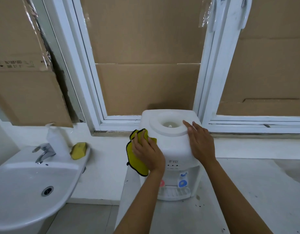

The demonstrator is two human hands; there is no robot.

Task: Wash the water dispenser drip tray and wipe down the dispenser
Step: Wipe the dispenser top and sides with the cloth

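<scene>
We observed the white water dispenser standing on the grey counter, just right of the frame centre, with its back close to the window frame.

Left hand: fingers lay nearly straight and spread, pressing a yellow cloth flat against the dispenser's left side, at 9 o'clock from the bottle well. Part of the cloth hung below the palm.

Right hand: fingers lay extended and open, resting flat on the top right shoulder of the dispenser, at 3 o'clock from the bottle well. It gripped nothing.

The drip tray sat seated in its recess at the base of the dispenser front, at 6 o'clock from the blue tap. A red tap was partly hidden behind the left forearm.

At 9 o'clock from the dispenser we noted a white sink with a metal faucet, a yellow sponge on its rim, and a white bottle just behind. Cardboard covered the window panes.
</scene>
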